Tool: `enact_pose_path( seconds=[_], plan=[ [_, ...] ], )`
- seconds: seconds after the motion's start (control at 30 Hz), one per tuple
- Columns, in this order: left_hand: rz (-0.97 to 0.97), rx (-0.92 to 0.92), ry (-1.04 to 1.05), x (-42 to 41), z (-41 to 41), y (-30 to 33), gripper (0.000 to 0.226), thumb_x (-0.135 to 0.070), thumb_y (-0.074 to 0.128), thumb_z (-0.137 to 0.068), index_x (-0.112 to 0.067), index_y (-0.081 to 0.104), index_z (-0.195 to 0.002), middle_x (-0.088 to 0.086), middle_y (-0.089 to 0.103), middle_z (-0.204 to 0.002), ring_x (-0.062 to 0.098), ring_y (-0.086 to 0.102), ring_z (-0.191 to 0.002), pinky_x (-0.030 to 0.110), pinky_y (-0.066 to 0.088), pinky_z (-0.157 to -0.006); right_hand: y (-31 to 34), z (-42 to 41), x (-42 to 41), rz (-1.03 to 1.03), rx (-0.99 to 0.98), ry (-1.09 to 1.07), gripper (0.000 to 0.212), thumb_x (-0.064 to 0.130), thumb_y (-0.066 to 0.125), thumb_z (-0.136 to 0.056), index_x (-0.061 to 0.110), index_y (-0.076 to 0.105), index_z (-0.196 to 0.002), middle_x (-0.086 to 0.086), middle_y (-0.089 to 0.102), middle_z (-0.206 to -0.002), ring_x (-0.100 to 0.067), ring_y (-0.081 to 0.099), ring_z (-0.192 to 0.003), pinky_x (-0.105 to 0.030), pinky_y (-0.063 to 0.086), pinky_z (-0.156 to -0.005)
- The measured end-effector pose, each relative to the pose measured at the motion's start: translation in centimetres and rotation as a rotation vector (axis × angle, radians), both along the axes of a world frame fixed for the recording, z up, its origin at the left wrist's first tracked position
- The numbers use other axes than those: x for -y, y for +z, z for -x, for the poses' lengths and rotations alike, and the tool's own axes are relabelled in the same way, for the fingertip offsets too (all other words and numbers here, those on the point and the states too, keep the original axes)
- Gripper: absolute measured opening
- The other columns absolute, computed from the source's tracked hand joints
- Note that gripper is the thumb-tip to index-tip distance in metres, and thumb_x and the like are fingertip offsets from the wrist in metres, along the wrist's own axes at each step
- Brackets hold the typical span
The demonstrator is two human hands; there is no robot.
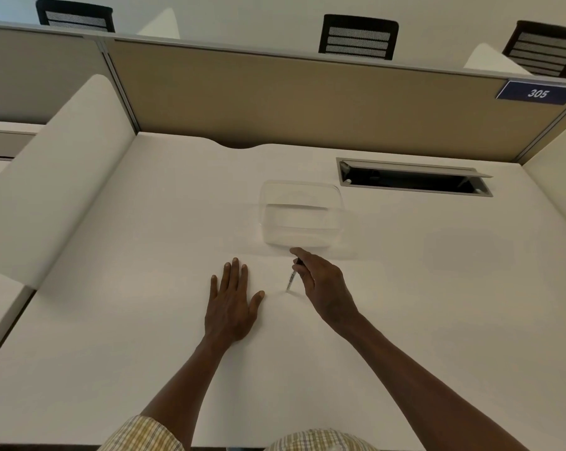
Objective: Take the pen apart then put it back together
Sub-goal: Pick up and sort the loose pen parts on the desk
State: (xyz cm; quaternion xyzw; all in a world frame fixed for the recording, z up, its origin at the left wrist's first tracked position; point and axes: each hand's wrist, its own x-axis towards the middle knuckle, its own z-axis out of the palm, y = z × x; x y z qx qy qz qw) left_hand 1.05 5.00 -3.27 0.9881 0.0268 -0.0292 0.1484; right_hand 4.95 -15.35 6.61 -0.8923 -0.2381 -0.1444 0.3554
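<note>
On the white desk (405, 320), near its middle, the person's left hand (231, 307) lies flat, palm down, fingers straight and a little spread, thumb out toward three o'clock. Just beside it, at about two o'clock from that thumb, the right hand (324, 288) pinches the pen (291, 278) between curled fingers and thumb. The pen stands tilted, its dark upper end tucked into the fingers, its slim tip pointing down toward seven o'clock and meeting, or almost meeting, the desk; I cannot tell which. The tip sits between the two hands, nearer the right. At twelve o'clock from the right hand, close to its fingertips, rests a clear plastic container (302, 216). Farther back, at one o'clock, a cable slot (415, 177) opens in the desk before the tan partition (275, 99), which carries a blue sign (538, 92) reading 305.
</note>
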Motion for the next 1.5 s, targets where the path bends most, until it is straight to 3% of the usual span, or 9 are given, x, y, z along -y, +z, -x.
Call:
enact_pose_path(
  seconds=[0.2, 0.47, 0.9, 1.07, 1.2, 1.5],
  plan=[
    [-0.015, -0.001, 0.001, -0.1, -0.1, -0.2, 0.076, -0.059, 0.017, -0.098, -0.014, -0.001, -0.156, 0.005, -0.013, -0.164, 0.018, -0.013, -0.151, 0.044, -0.002, -0.123, 0.8, -0.1, 0.0, -0.022, 0.001, -0.031, 0.032, 0.01, 0.062, -0.093, 0.011, 0.058, -0.125, -0.003, 0.071, -0.092, -0.012, 0.065, -0.082, -0.015, 0.047, -0.076],
    [0.001, 0.017, 0.002, -0.1, -0.1, -0.3, 0.076, -0.059, 0.017, -0.098, -0.014, 0.001, -0.156, 0.004, -0.011, -0.164, 0.018, -0.012, -0.151, 0.044, -0.002, -0.123, 0.9, -0.2, -0.2, 0.006, -0.053, 0.007, 0.032, 0.01, 0.059, -0.095, 0.011, 0.058, -0.126, -0.004, 0.071, -0.093, -0.016, 0.067, -0.086, -0.032, 0.055, -0.077],
    [-0.003, 0.02, 0.003, -0.2, -0.1, -0.5, 0.075, -0.059, 0.017, -0.098, -0.014, 0.002, -0.156, 0.004, -0.01, -0.165, 0.018, -0.012, -0.151, 0.044, -0.002, -0.123, 2.4, -0.1, 0.1, -0.03, -0.01, -0.01, 0.032, 0.009, 0.061, -0.093, 0.009, 0.058, -0.125, -0.004, 0.071, -0.093, -0.007, 0.064, -0.08, -0.023, 0.053, -0.076],
    [-0.018, 0.024, 0.005, -0.1, -0.1, -0.5, 0.075, -0.059, 0.017, -0.098, -0.013, 0.004, -0.156, 0.005, -0.008, -0.165, 0.018, -0.01, -0.152, 0.044, 0.0, -0.123, 3.2, -0.4, -0.1, -0.031, 0.009, -0.013, 0.03, 0.009, 0.06, -0.094, 0.009, 0.059, -0.124, -0.003, 0.07, -0.094, -0.013, 0.064, -0.082, -0.024, 0.052, -0.075],
    [-0.026, 0.019, 0.007, -0.1, -0.1, -0.5, 0.076, -0.06, 0.015, -0.098, -0.014, 0.004, -0.156, 0.005, -0.008, -0.165, 0.018, -0.01, -0.152, 0.044, 0.0, -0.123, 3.9, -0.6, -0.2, -0.052, 0.029, -0.007, 0.03, 0.007, 0.06, -0.093, 0.007, 0.059, -0.123, -0.005, 0.07, -0.093, -0.014, 0.065, -0.083, -0.018, 0.049, -0.075],
    [-0.028, 0.026, 0.009, -0.1, -0.1, -0.4, 0.077, -0.062, 0.015, -0.097, -0.013, 0.005, -0.156, 0.005, -0.007, -0.165, 0.019, -0.008, -0.152, 0.045, 0.002, -0.124, 5.1, -1.0, -0.4, -0.072, 0.086, -0.004, 0.028, 0.007, 0.06, -0.093, 0.006, 0.06, -0.122, -0.005, 0.07, -0.092, -0.015, 0.065, -0.082, -0.027, 0.054, -0.075]
  ],
)
